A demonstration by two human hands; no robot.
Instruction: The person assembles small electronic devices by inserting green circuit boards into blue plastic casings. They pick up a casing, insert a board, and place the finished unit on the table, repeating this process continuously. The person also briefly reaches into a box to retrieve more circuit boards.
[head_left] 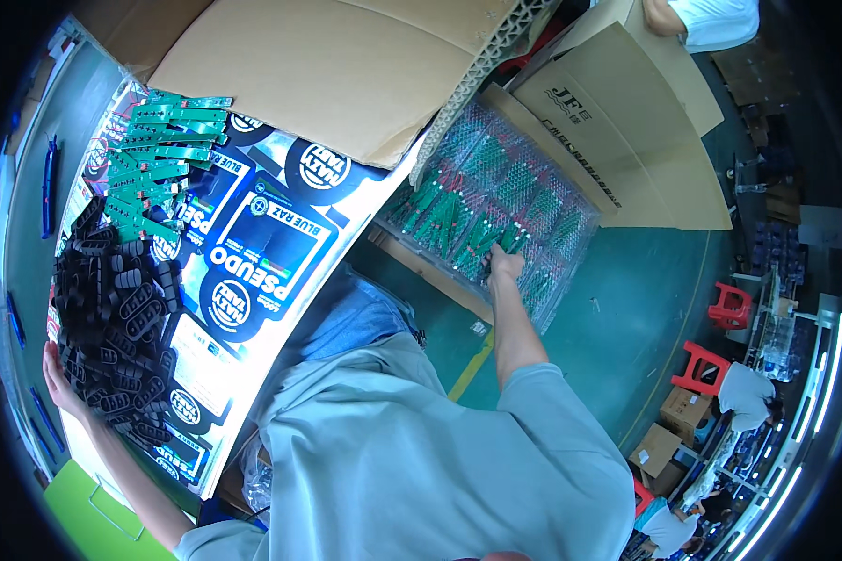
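My left hand [58, 379] rests at the outer edge of a heap of small black plastic parts [112, 327], its fingers stretched out along the heap's side. My right hand [505, 265] reaches down into a clear plastic tray [559, 271]. Its fingers are curled in among narrow green circuit boards [440, 220] with red wires; whatever they grip is hidden. More green circuit boards [154, 154] lie in a loose stack on the table, beyond the black parts.
Printed sheets [262, 238] cover the table. A large cardboard box [327, 65] stands at its far side. Open carton flaps [617, 131] rise behind the tray. Blue pens [50, 187] lie at far left. Red stools [702, 367] and other people are at right.
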